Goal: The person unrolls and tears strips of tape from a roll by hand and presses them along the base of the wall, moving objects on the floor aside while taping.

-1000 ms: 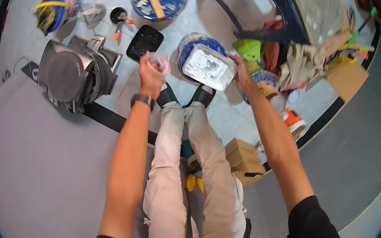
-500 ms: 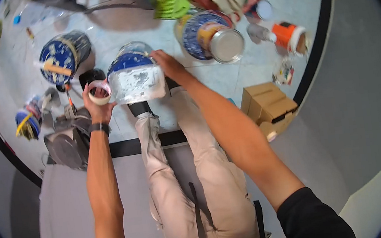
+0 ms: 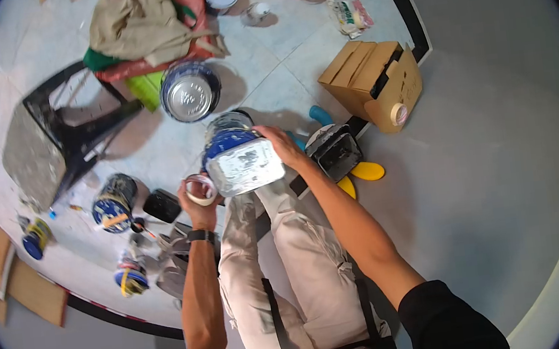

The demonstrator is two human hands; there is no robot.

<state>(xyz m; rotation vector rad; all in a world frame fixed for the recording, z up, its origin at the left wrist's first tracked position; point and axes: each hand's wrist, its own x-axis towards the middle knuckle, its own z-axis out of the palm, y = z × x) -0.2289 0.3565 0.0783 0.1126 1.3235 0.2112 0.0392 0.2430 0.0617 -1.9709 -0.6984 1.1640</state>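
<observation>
My left hand (image 3: pixel 201 212) is closed on a roll of masking tape (image 3: pixel 209 199), close to the left end of a rectangular plastic tub (image 3: pixel 247 170). White and grey paint stains mark the tub. At its right end, my right hand (image 3: pixel 281 148) grips the rim. Directly behind the tub stands a paint-spattered blue bucket (image 3: pixel 226 141), partly covered by it. Whether my left fingers also touch the tub I cannot tell.
Right of my legs lie a black paint tray (image 3: pixel 338 157) and yellow footwear (image 3: pixel 367 171), below a cardboard box (image 3: pixel 371 80) with a tape roll on it. Another bucket (image 3: pixel 192 96), a dark stool (image 3: pixel 74 129) and piled cloths (image 3: pixel 135 25) are farther off. A lidded pot (image 3: pixel 112 209) stands left.
The view has swung to the right, bringing the black tray and yellow footwear into sight. Both hands keep their holds on the tape roll and the tub.
</observation>
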